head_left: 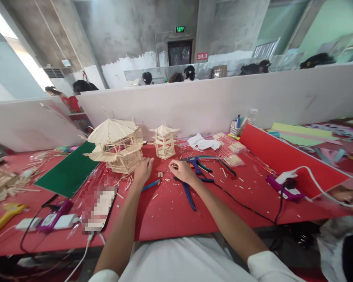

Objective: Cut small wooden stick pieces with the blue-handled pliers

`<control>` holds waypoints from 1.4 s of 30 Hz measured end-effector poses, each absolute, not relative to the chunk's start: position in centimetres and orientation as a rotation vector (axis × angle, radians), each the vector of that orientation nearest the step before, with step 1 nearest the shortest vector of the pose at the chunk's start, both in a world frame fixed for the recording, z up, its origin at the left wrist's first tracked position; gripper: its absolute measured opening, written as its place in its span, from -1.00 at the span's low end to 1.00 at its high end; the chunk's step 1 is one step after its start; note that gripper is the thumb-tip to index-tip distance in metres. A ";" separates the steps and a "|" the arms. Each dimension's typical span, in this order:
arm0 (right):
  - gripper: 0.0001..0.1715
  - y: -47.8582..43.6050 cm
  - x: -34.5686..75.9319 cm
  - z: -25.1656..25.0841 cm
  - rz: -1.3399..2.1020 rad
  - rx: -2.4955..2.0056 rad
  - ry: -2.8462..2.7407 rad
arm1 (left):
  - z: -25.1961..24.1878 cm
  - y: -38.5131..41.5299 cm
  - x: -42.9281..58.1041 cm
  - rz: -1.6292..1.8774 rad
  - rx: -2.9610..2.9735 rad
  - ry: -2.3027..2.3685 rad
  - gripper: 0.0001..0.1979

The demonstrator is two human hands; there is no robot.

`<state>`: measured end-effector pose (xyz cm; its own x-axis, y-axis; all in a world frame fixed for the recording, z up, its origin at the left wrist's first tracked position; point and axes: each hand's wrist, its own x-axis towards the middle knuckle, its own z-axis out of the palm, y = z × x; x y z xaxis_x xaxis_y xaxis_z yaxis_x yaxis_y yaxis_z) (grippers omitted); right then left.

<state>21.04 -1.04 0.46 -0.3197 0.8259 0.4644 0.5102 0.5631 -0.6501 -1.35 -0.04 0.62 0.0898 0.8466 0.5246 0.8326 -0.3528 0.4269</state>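
Note:
My left hand (143, 171) is over the table, fingers curled together, in front of the right corner of a large stick pavilion model (114, 145). Whether it touches the model or holds a small piece, I cannot make out. To its right, my right hand (181, 170) has its fingertips pinched; anything between them is too small to name. Beyond both hands stands a smaller stick pavilion (164, 141). A few short stick pieces (160, 174) lie between the hands. A blue glue gun (196, 165) rests just right of my right hand, and blue-handled pliers (188, 196) lie below it.
A blue-handled tool (151, 185) lies by my left wrist. A phone (101, 209), a purple power strip (54, 215) and a green board (69, 170) are at left. White cloth (202, 142), bagged sticks (231, 149), a red board (285, 162) and another power strip (285, 188) are at right.

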 end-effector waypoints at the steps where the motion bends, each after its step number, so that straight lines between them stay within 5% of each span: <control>1: -0.85 -0.9 21.1 0.4 0.503 -1.054 -1.990 | 0.5 -0.1 -1.3 1.097 2.353 1.720 -0.67; 5: -0.85 -0.3 21.5 0.0 0.447 -1.009 -1.996 | 0.2 -0.7 -0.1 0.845 2.530 1.282 -0.88; 9: -0.87 0.2 21.7 -0.3 0.417 -0.980 -2.002 | -0.2 -1.1 0.9 0.580 2.644 0.971 -0.81; 26: -0.81 0.2 21.9 0.5 0.712 -0.952 -1.830 | -2.0 -0.5 1.6 0.530 2.556 0.866 -0.81; 42: -0.76 0.3 21.9 0.7 0.950 -0.819 -1.722 | 1.2 -1.7 2.3 1.354 2.006 1.129 -0.80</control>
<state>21.90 0.32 0.71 -0.3051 0.8535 0.4225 0.0977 0.4693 -0.8776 2.29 -1.67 1.24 0.1759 0.8305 0.5285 0.3706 -0.5533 0.7460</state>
